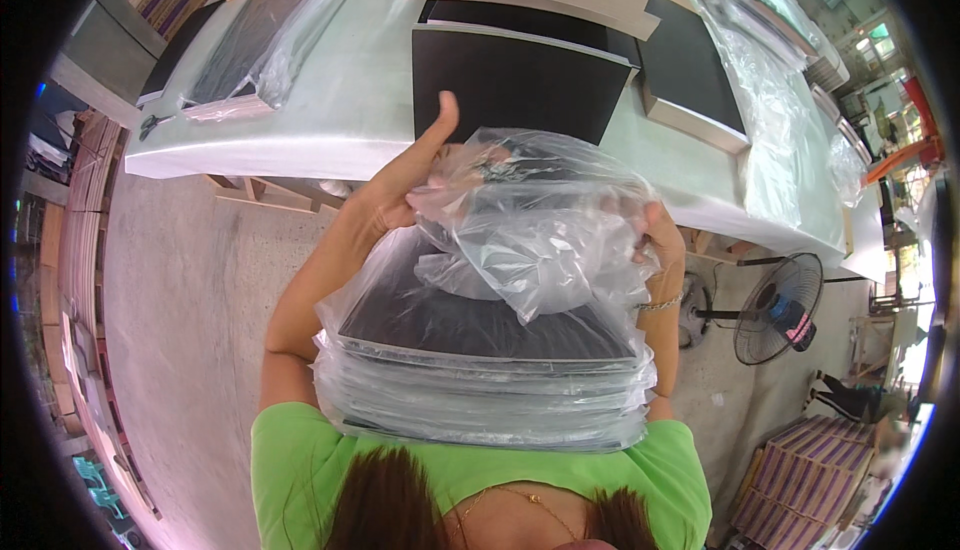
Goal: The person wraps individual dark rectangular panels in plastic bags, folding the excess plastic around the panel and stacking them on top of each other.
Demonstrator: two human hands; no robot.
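A stack of black boards in clear plastic bags [490, 405] rests against my chest, its black top board [480, 325] showing through the film. Above the boards the loose, crumpled mouth of the top plastic bag [545, 250] bunches up. My left hand [425, 180] is at the bag's left side, thumb stretched up and apart, its other fingers partly behind the film. On the opposite side my right hand [655, 235] has bent fingers closed on the bag's edge; the film blurs some of them. A bracelet circles my right wrist.
Ahead stands a white-covered table [360, 100] with black board stacks [520, 75], another stack [695, 70] at right, and a plastic-wrapped stack [265, 45] at left. Scissors [152, 125] lie near its left edge. A fan [780, 308] and cartons [805, 475] stand on the right.
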